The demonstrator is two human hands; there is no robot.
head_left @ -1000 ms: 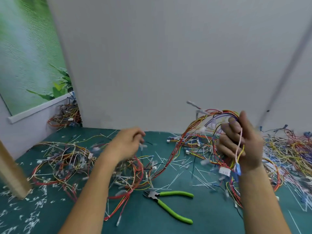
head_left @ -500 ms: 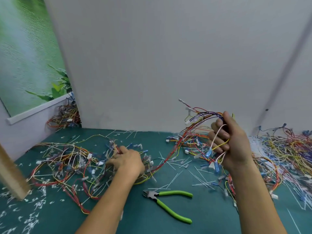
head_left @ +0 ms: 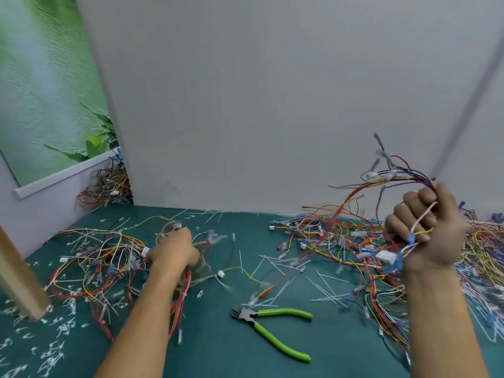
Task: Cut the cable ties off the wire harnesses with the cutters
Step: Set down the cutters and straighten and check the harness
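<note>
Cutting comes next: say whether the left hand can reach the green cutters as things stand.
Probably yes: the cutters lie uncovered on the mat, close by; but the left hand is down among harness wires.

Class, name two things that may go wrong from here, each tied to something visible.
The right hand grips a raised bundle of coloured wires trailing into the tangled heap; lifting may drag it.
The green-handled cutters lie unheld, jaws near a loose yellow wire; a blind grab might nick it.

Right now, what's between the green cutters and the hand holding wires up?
Snipped white ties and loose wires lie on the mat between cutters and right hand, seen from the head camera.
</note>
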